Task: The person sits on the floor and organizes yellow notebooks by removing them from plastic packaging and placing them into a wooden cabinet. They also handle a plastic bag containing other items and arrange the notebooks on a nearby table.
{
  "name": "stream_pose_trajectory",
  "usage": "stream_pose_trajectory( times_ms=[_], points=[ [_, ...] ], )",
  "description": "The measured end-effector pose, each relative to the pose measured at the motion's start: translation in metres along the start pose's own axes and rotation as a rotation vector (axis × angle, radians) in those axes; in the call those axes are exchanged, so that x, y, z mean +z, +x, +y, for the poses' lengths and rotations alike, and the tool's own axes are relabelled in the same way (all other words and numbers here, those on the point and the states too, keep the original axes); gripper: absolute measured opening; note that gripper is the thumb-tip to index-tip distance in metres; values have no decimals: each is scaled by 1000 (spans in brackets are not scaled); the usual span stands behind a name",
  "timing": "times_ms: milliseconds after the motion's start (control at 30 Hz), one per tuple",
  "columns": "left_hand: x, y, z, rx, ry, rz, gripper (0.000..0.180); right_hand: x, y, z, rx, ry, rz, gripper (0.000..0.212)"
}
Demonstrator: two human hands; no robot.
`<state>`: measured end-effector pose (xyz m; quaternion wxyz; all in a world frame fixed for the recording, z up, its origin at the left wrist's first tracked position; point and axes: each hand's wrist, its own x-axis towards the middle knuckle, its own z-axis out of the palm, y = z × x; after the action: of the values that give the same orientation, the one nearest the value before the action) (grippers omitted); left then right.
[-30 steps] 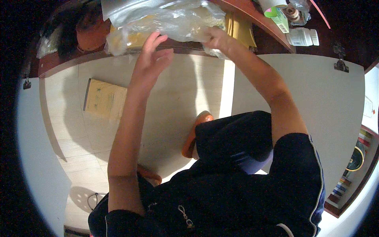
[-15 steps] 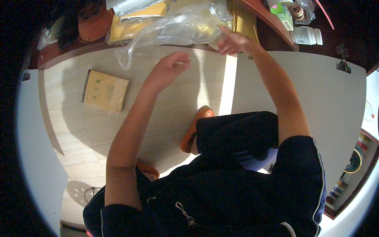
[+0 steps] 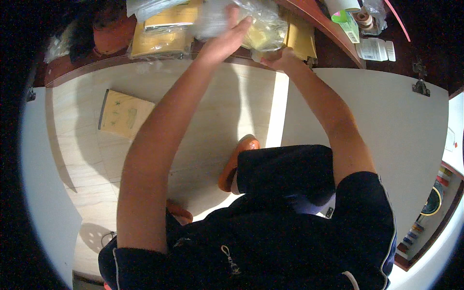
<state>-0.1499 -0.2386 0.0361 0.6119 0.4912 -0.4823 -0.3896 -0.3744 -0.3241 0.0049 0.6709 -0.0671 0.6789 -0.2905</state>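
At the top centre of the frame, the left hand (image 3: 223,42) is held with fingers parted over one clear plastic bag (image 3: 268,33); contact cannot be confirmed. The right hand (image 3: 282,59) is curled at the bag's lower edge; whether plastic is pinched cannot be told. One yellow book (image 3: 123,113) is seen at left on the floor (image 3: 208,130), one white bottle (image 3: 373,50) at upper right, two orange shoes (image 3: 233,166) around lower centre.

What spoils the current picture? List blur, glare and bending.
Head view: the left hand's fingers and the clear plastic beside them look motion-blurred; head view: a bright strip of light on the floor is washed out; head view: the brown shelf edge bows, and the corners darken.
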Motion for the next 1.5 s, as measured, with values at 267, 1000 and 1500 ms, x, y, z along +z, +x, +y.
stream_pose_trajectory(
  times_ms=[267,1000,1500],
  points=[
    [-18,-11,-36,136,348,-138,57,16,-60,-3,-83,89,-75,55],
    [-42,-26,30,188,749,-56,54,25,-77,6,-1540,-1156,-100,67],
    [-41,-76,1,166,558,23,48,146,-5,8,-1428,-1749,104,33]
  ],
)
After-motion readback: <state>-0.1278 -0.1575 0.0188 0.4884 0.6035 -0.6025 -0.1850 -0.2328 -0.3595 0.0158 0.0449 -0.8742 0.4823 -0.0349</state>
